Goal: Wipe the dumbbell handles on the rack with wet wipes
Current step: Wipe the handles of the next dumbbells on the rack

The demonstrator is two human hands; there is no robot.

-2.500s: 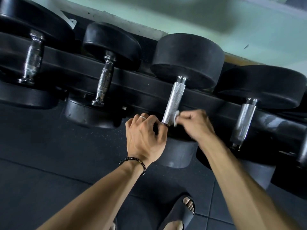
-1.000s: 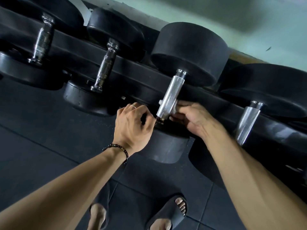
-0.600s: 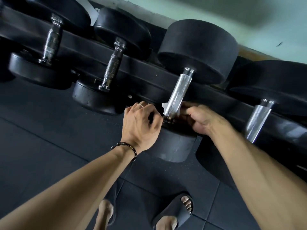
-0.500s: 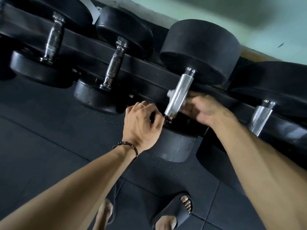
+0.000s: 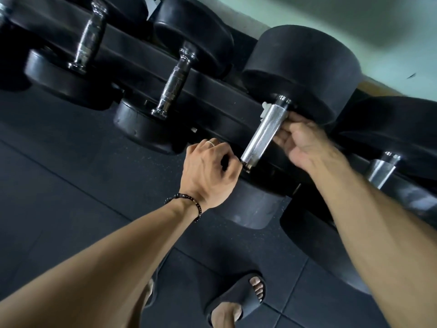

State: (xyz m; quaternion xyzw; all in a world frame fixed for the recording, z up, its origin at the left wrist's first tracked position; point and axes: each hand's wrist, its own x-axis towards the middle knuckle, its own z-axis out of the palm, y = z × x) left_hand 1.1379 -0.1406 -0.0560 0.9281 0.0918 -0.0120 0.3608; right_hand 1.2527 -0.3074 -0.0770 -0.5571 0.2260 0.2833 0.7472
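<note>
Fingers (image 5: pixel 287 131) of the right hand (image 5: pixel 305 144) curl round the upper part of the knurled steel handle (image 5: pixel 264 133) from its right side and pass behind it. A small white corner of the wet wipe (image 5: pixel 265 109) shows at the handle's left edge, just below the far weight; the rest of the wipe is hidden behind the handle and under the fingers.

Left hand (image 5: pixel 208 171): fingers curled round the edge of the near weight (image 5: pixel 250 204) of the same dumbbell, just left of the handle's lower collar; its fingertips are hidden. A ring sits on one finger and a dark beaded bracelet (image 5: pixel 186 200) circles the wrist.

Dumbbell position: it lies across the black rack (image 5: pixel 132 58), with the far weight (image 5: pixel 300 67) toward the pale green wall (image 5: pixel 331 13) and the near weight overhanging the dark rubber floor (image 5: pixel 71 185).

Neighbouring items: two more dumbbells rest on the rack to the left, their handles (image 5: pixel 173 81) (image 5: pixel 88 41) uncovered. A fourth handle (image 5: pixel 380 170) shows at the right, partly hidden by the right forearm.

Lower edge: a foot in a dark slide sandal (image 5: pixel 236 301) stands on the floor tiles.
</note>
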